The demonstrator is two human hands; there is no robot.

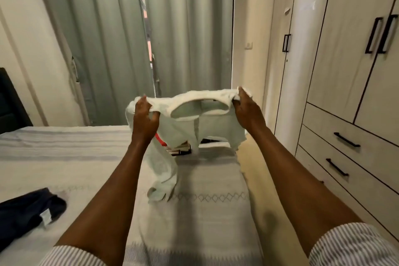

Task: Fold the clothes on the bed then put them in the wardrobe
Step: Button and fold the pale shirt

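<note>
A white top hangs in the air over the bed, held up by its shoulders. My left hand grips the left shoulder and my right hand grips the right one. One long sleeve dangles down and touches the bedcover. Behind the top a small pile of clothes with a red strap lies on the bed, mostly hidden. A dark navy garment lies unfolded at the bed's left front. The wardrobe stands on the right with its doors closed.
Grey curtains hang behind the bed. The wardrobe has drawers with black handles low on the right, close to the bed's edge. A dark headboard is at the far left.
</note>
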